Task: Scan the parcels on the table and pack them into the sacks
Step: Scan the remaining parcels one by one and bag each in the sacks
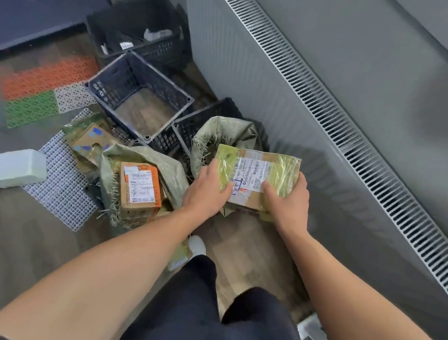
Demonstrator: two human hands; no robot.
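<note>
Head view: taped parcel (256, 174) is held over open sack (218, 131) by left hand (208, 190) and right hand (291, 205), fingers (270, 192) curled round it; lowering inside is called for.

The flat brown cardboard parcel bound in yellow-green tape (256, 177) is level, white label up. The left hand (208, 190) and right hand (290, 205) grip its two ends. It is above the open mouth of a green woven plastic sack (222, 132) on the floor. A second green woven sack (171, 171), just left, lies open and contains an orange-and-brown cardboard box (139, 189), label up. Farther left lies a tilted brown cardboard box with blue spots (91, 139).
</note>
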